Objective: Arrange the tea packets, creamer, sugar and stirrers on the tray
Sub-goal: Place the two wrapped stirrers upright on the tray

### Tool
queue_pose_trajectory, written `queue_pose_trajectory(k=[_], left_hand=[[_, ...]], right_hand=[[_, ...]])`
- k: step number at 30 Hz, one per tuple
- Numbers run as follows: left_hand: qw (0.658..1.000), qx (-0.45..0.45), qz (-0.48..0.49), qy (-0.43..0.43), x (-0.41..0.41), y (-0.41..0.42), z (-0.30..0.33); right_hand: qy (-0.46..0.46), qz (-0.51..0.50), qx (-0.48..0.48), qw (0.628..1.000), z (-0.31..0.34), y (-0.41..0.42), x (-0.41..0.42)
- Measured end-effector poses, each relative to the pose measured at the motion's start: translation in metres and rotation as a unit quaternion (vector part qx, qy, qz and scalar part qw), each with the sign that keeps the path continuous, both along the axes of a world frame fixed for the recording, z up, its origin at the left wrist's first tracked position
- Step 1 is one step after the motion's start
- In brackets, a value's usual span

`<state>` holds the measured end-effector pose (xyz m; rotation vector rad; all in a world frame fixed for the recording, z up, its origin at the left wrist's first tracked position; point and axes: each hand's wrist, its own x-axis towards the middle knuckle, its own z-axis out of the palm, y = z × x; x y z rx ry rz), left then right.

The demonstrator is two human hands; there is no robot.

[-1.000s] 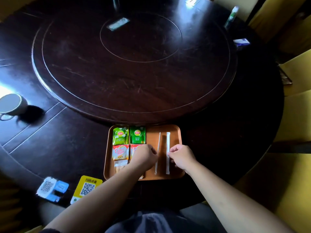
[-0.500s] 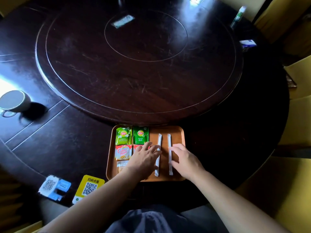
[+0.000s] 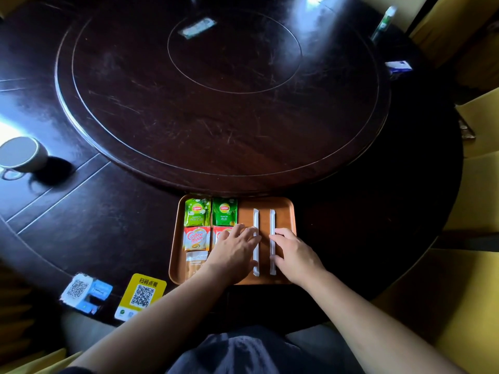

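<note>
An orange-brown tray lies at the table's near edge. Two green tea packets sit side by side at its far left. Below them lie a red-and-white creamer packet and a second one half hidden under my left hand. A pale sugar sachet lies nearest me. Two white wrapped stirrers lie parallel on the tray's right half. My left hand rests flat with its fingers against the left stirrer. My right hand rests flat against the right stirrer.
A dark round table carries a raised turntable. A white cup stands at the left. Two QR code cards lie near the front left edge. A small box and a green tube sit far right.
Both hands went from loosely closed to flat. The two stirrers, slightly splayed before, now lie straight and parallel.
</note>
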<state>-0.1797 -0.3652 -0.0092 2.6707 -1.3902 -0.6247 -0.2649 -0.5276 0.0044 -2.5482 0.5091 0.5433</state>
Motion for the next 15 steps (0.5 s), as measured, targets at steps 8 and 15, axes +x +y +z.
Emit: queue_pose_trajectory(k=[8, 15], left_hand=[[0.998, -0.038, 0.046, 0.002, 0.006, 0.013, 0.012], [0.977, -0.07, 0.198, 0.03, 0.041, 0.07, 0.019]], right_hand=[[-0.027, -0.01, 0.02, 0.999, 0.002, 0.0, -0.007], [-0.02, -0.055, -0.012, 0.998, 0.007, -0.009, -0.008]])
